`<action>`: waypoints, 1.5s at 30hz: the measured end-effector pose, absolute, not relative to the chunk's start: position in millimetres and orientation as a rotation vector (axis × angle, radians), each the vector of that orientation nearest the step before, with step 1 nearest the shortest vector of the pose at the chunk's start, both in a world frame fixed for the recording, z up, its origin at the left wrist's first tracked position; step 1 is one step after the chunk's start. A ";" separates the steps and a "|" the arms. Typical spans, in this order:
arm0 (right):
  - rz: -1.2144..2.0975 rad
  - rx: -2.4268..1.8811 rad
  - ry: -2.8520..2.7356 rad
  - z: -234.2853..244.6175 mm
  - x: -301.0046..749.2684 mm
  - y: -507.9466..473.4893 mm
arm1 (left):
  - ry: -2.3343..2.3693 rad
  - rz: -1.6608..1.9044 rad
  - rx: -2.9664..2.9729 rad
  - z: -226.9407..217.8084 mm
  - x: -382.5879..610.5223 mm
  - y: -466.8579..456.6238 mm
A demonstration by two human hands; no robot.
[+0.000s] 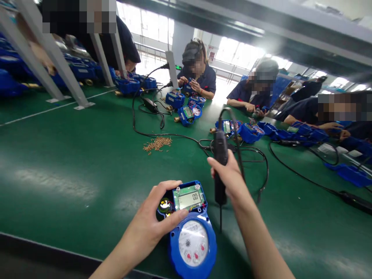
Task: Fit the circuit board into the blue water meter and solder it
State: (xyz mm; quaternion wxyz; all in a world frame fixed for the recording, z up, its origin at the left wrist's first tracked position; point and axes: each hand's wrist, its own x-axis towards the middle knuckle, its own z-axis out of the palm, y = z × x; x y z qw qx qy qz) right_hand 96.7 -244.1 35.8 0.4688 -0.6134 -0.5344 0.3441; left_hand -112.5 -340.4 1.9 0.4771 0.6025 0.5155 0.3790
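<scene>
A blue water meter (192,232) with a round white dial and an open top showing a green circuit board and LCD lies on the green table near me. My left hand (151,221) grips its left side, thumb lying across below the board. My right hand (231,178) is closed round a black electric screwdriver (221,155), held upright, its thin bit pointing down just right of the meter. The driver's cable loops back over the table.
A heap of small brass screws (157,143) lies mid-table. Several blue meters (186,112) and black cables (290,166) spread across the far side, where other people sit working. Blue trays (351,174) lie at the right. Grey frame legs (66,73) stand at the left.
</scene>
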 end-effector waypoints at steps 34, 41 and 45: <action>1.055 -0.315 -1.306 98.0 -25.4 -146.6 | 1.176 1.079 1.450 -18.1 -107.8 -335.7; 1.065 -0.379 -1.365 143.7 10.5 -214.7 | 1.254 1.140 1.382 -9.5 -104.6 -341.1; 0.984 -0.441 -1.402 151.9 22.5 -232.8 | 1.251 1.119 1.413 -6.1 -105.5 -340.9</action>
